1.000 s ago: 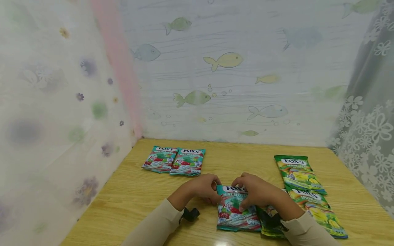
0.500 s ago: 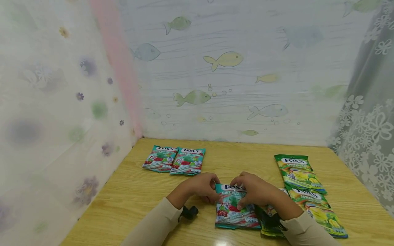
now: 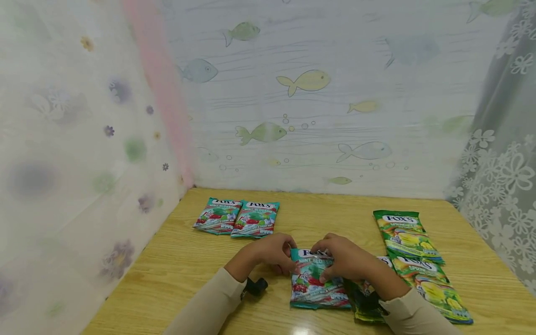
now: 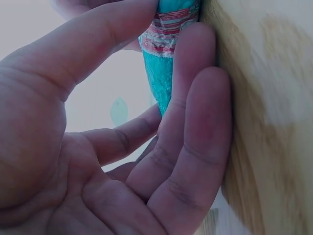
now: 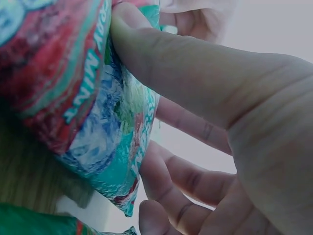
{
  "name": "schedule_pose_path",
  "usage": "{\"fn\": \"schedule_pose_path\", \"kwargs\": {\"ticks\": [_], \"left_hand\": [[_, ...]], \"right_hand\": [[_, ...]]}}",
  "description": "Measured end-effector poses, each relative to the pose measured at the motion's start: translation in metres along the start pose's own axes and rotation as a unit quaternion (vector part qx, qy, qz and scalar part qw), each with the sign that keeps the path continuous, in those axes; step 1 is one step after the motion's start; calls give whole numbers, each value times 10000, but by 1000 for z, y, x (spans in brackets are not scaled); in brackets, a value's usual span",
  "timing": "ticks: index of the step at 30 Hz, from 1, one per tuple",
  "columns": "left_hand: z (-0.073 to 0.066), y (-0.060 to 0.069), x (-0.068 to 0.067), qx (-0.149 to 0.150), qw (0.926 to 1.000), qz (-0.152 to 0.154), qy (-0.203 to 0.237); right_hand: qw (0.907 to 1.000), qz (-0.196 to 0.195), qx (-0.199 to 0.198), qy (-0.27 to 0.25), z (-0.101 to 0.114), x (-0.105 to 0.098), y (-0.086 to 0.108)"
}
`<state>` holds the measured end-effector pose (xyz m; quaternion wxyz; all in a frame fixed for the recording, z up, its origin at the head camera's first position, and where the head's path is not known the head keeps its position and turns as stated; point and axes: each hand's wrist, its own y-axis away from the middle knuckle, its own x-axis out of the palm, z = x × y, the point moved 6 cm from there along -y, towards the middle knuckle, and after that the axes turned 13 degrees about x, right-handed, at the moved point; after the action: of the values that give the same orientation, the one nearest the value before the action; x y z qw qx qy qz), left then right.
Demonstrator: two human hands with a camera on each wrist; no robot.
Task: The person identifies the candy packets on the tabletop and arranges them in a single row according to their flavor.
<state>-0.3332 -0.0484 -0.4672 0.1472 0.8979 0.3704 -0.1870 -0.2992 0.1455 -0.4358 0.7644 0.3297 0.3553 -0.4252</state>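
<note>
A teal and red candy bag [image 3: 307, 293], marked "Fox's Mint Blossom", lies between both hands on the near part of the table. My left hand [image 3: 272, 252] pinches its left edge; the left wrist view has the thumb on one side of the bag [image 4: 159, 73] and fingers on the other. My right hand [image 3: 351, 261] grips the upper right part. In the right wrist view, its thumb presses the printed face of the bag [image 5: 105, 132], with the other fingers curled at the top edge. Part of the label is hidden by the right hand.
Two more Mint Blossom bags [image 3: 255, 219] lie side by side at the back left. On the right are green and yellow Fox's bags [image 3: 404, 235], one [image 3: 364, 316] partly under the right wrist. A patterned sheet [image 3: 293, 153] borders the wooden table [image 3: 167, 279].
Both hands have shifted slightly left and away from me, and the candy bag has moved with them. The other bags have stayed in place.
</note>
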Motion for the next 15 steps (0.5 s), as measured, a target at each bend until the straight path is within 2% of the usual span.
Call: {"fn": "schedule_pose_path", "kwargs": {"ticks": [9, 12, 15], "left_hand": [[0, 2, -6, 19, 9998, -168, 133], [-1, 1, -7, 17, 9995, -262, 193], [-1, 0, -7, -6, 9992, -310, 271]], "right_hand": [[9997, -225, -84, -57, 0, 3, -5], [9994, -333, 75, -91, -2, 3, -7], [9978, -514, 395, -109, -4, 3, -8]]}}
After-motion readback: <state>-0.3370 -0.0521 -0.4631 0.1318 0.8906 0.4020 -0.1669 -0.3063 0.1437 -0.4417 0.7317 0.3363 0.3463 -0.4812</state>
